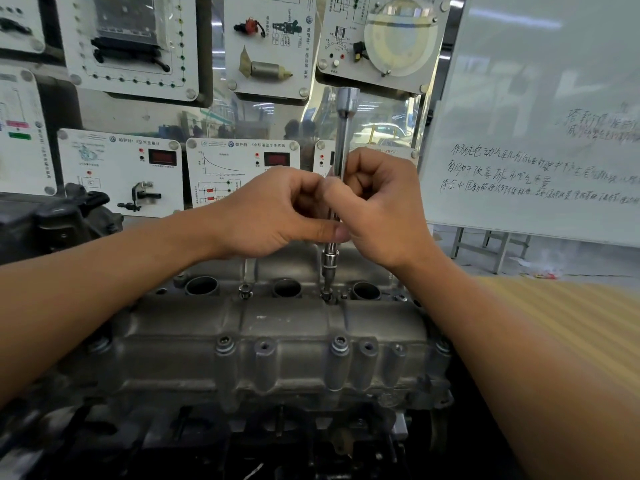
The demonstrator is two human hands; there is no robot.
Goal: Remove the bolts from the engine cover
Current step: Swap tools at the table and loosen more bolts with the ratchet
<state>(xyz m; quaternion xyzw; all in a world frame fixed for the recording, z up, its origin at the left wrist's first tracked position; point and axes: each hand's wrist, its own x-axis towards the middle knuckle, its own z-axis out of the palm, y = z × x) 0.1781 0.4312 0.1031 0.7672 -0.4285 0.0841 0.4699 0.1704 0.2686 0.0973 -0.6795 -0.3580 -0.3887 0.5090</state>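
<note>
A grey cast-metal engine cover (277, 327) fills the lower middle of the head view. A long steel extension bar with a socket (341, 133) stands upright, its lower end (329, 268) seated on a bolt (326, 293) along the cover's back edge. My left hand (273, 213) pinches the bar's shaft from the left. My right hand (384, 206) curls round the same shaft from the right. Another bolt (244, 292) stands raised to the left of the socket. Two more bolts (225, 342) (339, 342) sit on the cover's front row.
Training panels with sensors and meters (239, 174) hang behind the engine. A whiteboard with handwriting (540, 133) stands at the right. A yellow striped surface (568, 306) lies right of the engine, and dark engine parts (55, 220) sit at the left.
</note>
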